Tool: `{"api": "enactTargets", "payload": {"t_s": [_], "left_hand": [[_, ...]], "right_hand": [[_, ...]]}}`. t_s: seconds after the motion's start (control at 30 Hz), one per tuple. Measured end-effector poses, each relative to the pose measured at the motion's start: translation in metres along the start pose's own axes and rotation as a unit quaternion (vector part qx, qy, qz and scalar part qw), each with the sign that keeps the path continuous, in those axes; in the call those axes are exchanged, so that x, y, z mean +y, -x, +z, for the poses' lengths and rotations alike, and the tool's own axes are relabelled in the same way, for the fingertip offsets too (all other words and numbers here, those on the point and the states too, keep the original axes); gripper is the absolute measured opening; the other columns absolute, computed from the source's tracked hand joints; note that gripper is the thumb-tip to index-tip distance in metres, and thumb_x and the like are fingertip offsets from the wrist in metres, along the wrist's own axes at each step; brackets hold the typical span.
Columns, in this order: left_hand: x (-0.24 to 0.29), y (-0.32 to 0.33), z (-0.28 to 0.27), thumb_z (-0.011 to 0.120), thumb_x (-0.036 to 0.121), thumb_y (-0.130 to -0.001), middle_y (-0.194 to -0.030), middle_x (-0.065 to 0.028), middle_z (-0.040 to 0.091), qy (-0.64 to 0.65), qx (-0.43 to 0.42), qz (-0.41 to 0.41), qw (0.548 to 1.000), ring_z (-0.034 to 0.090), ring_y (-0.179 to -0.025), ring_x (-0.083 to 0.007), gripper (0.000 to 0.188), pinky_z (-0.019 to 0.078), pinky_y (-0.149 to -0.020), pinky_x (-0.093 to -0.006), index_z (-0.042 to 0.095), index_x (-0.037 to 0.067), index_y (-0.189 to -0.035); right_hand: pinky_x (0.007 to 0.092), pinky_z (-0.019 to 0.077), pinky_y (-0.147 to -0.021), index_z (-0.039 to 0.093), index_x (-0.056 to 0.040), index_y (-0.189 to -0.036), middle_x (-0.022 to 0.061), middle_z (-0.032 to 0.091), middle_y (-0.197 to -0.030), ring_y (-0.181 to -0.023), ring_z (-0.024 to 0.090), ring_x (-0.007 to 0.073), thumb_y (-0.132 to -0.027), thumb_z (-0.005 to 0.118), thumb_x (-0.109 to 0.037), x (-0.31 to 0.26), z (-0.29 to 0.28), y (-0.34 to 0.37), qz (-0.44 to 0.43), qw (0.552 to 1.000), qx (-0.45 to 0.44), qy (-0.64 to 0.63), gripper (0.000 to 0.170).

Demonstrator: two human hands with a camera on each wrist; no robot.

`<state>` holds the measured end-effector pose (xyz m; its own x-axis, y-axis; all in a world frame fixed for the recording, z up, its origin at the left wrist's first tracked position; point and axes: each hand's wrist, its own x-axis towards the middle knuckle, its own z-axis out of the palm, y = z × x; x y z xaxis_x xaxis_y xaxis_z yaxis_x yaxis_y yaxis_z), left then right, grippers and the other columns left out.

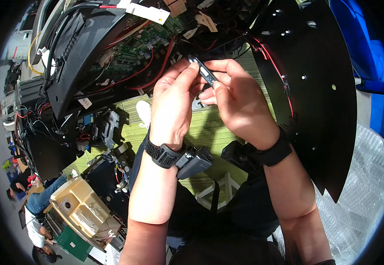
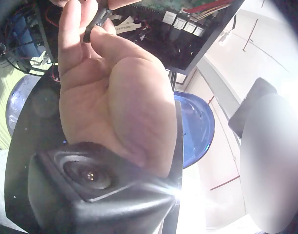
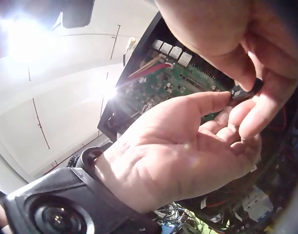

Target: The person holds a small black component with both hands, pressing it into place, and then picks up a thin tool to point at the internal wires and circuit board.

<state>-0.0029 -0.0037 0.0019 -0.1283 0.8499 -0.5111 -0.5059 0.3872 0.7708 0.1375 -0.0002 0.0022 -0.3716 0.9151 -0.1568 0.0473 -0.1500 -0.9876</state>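
Both hands hold a narrow black bar-shaped part point(image 1: 207, 76) with a pale strip along its face; its exact kind is unclear. In the head view, my left hand point(image 1: 170, 104) pinches the upper end, thumb on top. My right hand point(image 1: 247, 104) pinches the lower end between thumb and fingers. The wrist views show the dark bar point(image 3: 246, 91) between the fingertips of both hands, which partly hide it. Just beyond them, a green circuit board point(image 1: 145, 48) sits inside a black housing point(image 1: 84, 53) with red and black cables.
A large black panel point(image 1: 311, 101) with a red wire stands at the right, near a blue bin point(image 1: 372, 53) and bubble wrap point(image 1: 359, 172). Cream molded plastic point(image 1: 84, 205) lies lower left, with another person point(image 1: 35, 225) beyond. Paper labels hang from cables near the board.
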Motion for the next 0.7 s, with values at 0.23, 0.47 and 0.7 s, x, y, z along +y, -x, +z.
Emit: {"api": "enactTargets", "payload": {"t_s": [0.23,0.47,0.7], "left_hand": [[0.0001,0.0003,-0.0011,0.058,0.014,-0.096,-0.088,-0.0059,0.062,0.006,-0.011,-0.011,1.0,0.06,-0.08,-0.0144,0.014,0.0505,-0.075,-0.0272,0.06,0.002,-0.101],[-0.0012,-0.001,-0.004,0.055,0.021,-0.099,-0.085,-0.0073,0.064,0.008,-0.004,-0.014,1.0,0.06,-0.079,-0.0148,0.022,0.0507,-0.073,-0.0283,0.062,0.002,-0.092],[-0.0016,-0.0007,-0.0025,0.053,0.018,-0.1,-0.082,-0.0021,0.062,0.006,0.002,-0.012,1.0,0.055,-0.072,-0.0075,0.019,0.0468,-0.068,-0.0218,0.064,0.003,-0.095]], "right_hand": [[0.027,0.0548,-0.084,0.041,0.0094,-0.127,0.0134,0.063,-0.107,-0.09,0.065,0.0137,-0.095,0.038,0.002,0.0002,-0.0007,0.0005,0.0,1.0,-0.004,-0.014,0.032],[0.026,0.0539,-0.085,0.041,0.0098,-0.126,0.0107,0.061,-0.105,-0.09,0.063,0.013,-0.098,0.038,-0.001,0.0055,-0.0016,0.0,-0.018,0.999,-0.009,-0.027,0.031],[0.0253,0.0535,-0.084,0.041,0.0103,-0.127,0.0113,0.061,-0.105,-0.09,0.064,0.0135,-0.097,0.039,-0.001,0.0063,-0.0007,0.0005,-0.022,0.999,-0.01,-0.032,0.031]]}}
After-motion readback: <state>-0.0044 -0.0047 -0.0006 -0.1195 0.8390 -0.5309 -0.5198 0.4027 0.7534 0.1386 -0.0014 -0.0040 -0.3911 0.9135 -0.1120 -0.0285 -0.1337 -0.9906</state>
